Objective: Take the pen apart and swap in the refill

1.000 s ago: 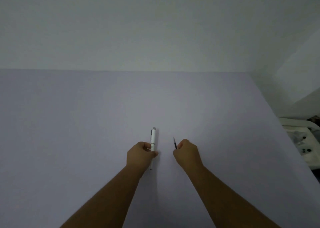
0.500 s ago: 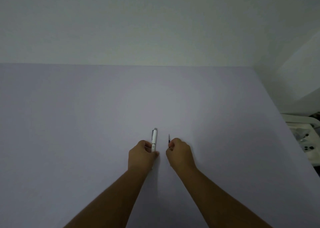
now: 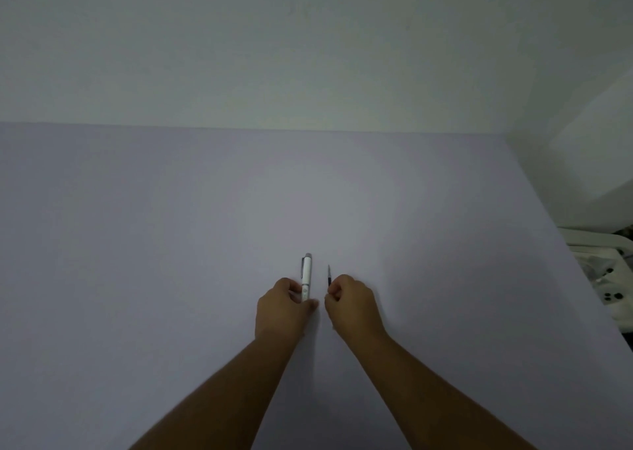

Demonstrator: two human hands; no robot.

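Observation:
A white pen (image 3: 306, 275) with a silver clip and cap end points away from me over the pale lilac table (image 3: 171, 261). My left hand (image 3: 284, 309) is closed around its lower half, which the fingers hide. Just to the right, my right hand (image 3: 352, 307) is closed on a thin dark refill (image 3: 329, 276); only its upper tip sticks out above the fist. The two hands are close together, a narrow gap between them.
A plain wall rises behind the table's far edge. Past the table's right edge stands a white object (image 3: 603, 278) with dark spots on it.
My right hand with the refill has moved left, closer to the left hand and the pen. The left hand has stayed almost where it was.

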